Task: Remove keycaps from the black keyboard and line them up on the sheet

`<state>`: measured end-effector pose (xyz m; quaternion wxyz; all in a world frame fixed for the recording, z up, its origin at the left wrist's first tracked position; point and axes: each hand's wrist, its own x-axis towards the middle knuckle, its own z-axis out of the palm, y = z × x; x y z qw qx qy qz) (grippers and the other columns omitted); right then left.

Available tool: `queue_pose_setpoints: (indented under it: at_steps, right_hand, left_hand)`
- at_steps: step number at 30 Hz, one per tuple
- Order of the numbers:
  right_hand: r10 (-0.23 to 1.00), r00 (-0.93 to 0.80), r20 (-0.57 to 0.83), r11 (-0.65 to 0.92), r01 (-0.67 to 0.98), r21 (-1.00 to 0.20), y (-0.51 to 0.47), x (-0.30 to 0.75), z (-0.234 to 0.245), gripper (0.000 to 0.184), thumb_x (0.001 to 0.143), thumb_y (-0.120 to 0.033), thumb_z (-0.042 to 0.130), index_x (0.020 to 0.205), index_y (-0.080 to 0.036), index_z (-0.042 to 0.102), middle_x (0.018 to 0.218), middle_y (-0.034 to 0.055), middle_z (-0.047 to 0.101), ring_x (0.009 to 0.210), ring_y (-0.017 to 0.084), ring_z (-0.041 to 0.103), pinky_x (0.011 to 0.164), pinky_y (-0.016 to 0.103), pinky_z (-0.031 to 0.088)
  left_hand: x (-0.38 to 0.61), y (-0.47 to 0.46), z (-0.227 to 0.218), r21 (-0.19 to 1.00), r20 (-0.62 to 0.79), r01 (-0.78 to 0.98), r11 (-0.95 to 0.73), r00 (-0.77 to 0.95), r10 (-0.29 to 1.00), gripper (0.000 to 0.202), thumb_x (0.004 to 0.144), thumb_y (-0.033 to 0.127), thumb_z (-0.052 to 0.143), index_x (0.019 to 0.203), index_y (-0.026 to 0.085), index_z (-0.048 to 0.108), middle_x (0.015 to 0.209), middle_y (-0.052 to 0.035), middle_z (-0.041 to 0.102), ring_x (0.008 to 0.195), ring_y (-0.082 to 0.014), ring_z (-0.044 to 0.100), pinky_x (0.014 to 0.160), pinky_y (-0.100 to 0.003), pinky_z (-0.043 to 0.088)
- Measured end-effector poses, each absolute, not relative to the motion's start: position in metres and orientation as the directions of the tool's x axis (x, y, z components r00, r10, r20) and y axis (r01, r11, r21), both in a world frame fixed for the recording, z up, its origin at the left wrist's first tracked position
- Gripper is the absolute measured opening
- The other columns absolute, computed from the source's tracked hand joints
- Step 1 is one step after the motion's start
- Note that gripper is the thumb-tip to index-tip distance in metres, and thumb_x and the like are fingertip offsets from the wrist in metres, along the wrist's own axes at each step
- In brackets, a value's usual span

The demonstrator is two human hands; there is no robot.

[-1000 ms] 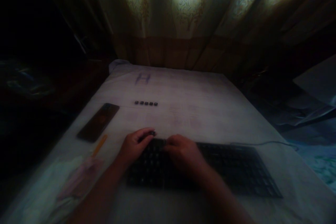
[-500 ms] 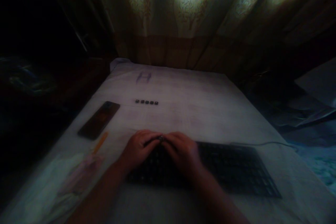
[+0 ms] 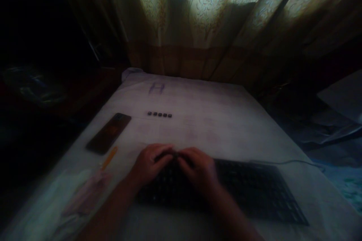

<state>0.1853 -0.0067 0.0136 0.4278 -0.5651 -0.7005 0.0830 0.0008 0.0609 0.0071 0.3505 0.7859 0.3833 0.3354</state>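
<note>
One keyboard, five loose keycaps in a row, one phone, one orange pencil, and two hands, left and right.

keyboard keys blurred, left end hidden under hands

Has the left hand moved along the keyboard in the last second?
Yes. The left hand has shifted right along the keyboard's far edge, meeting the right hand.

A faint letter "H" stands on the table cover
</note>
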Motion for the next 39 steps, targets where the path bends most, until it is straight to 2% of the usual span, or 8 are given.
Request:
queue_pose_setpoints:
  at_steps: [3,6,8,12,19,28,39]
  right_hand:
    - [0.872,0.055,0.487,0.316,0.697,-0.643,-0.005,0.197,0.021,0.013,0.086,-0.020,0.057,0.089,-0.020,0.069,0.081,0.0044,0.072,0.070,0.016,0.067,0.066,0.028,0.054]
    - [0.869,0.104,0.483,0.279,0.704,-0.653,0.002,0.215,0.032,0.015,0.085,-0.022,0.056,0.089,-0.020,0.070,0.079,0.0035,0.071,0.062,0.014,0.063,0.059,0.026,0.052]
    - [0.881,0.103,0.462,0.247,0.733,-0.634,0.015,0.227,0.038,0.015,0.084,-0.023,0.056,0.089,-0.020,0.071,0.079,0.0034,0.072,0.061,0.014,0.063,0.058,0.027,0.051]
    - [0.945,0.089,0.313,0.108,0.821,-0.561,0.061,0.239,0.040,0.016,0.082,-0.024,0.061,0.092,-0.021,0.073,0.084,0.0043,0.073,0.068,0.016,0.066,0.064,0.028,0.051]
    - [0.979,0.060,0.193,0.047,0.861,-0.507,0.138,0.232,0.015,0.016,0.081,-0.021,0.065,0.091,-0.022,0.077,0.091,0.0058,0.076,0.082,0.021,0.069,0.073,0.030,0.051]
    - [0.985,0.087,0.147,-0.010,0.889,-0.457,0.151,0.223,-0.001,0.022,0.086,-0.030,0.060,0.101,-0.028,0.076,0.102,0.0039,0.075,0.092,0.022,0.067,0.077,0.031,0.050]
    - [0.990,0.090,0.111,-0.037,0.911,-0.410,0.153,0.219,0.005,0.024,0.087,-0.030,0.058,0.103,-0.026,0.075,0.104,0.0062,0.074,0.093,0.023,0.067,0.077,0.032,0.049]
  left_hand:
    - [-0.010,0.071,0.004,0.843,0.241,0.409,-0.349,0.293,0.925,0.043,0.086,0.043,0.053,0.119,0.018,0.064,0.103,-0.0076,0.075,0.099,-0.0223,0.068,0.093,-0.038,0.050]
    - [-0.017,0.080,0.000,0.875,0.180,0.438,-0.207,0.104,0.978,0.047,0.087,0.047,0.046,0.117,0.015,0.064,0.100,-0.0091,0.076,0.100,-0.0242,0.067,0.094,-0.040,0.049]
    - [-0.018,0.084,-0.002,0.890,0.148,0.427,-0.157,0.056,0.987,0.047,0.087,0.048,0.044,0.114,0.015,0.064,0.099,-0.0091,0.076,0.101,-0.0250,0.067,0.093,-0.041,0.049]
    - [-0.018,0.086,-0.003,0.907,0.110,0.405,-0.118,0.042,0.993,0.045,0.086,0.047,0.044,0.112,0.017,0.065,0.095,-0.0077,0.076,0.102,-0.0251,0.067,0.095,-0.041,0.048]
    - [-0.019,0.086,-0.001,0.922,0.097,0.374,-0.104,0.038,0.995,0.043,0.085,0.046,0.045,0.109,0.017,0.066,0.088,-0.0067,0.076,0.095,-0.0239,0.068,0.093,-0.040,0.049]
    - [-0.018,0.087,0.000,0.914,0.107,0.388,-0.118,0.048,0.993,0.039,0.085,0.044,0.046,0.106,0.018,0.067,0.086,-0.0056,0.076,0.092,-0.0235,0.070,0.089,-0.040,0.051]
    - [-0.018,0.086,-0.003,0.924,0.103,0.366,-0.107,0.029,0.994,0.037,0.084,0.043,0.050,0.105,0.018,0.068,0.085,-0.0058,0.077,0.087,-0.0224,0.071,0.083,-0.037,0.055]
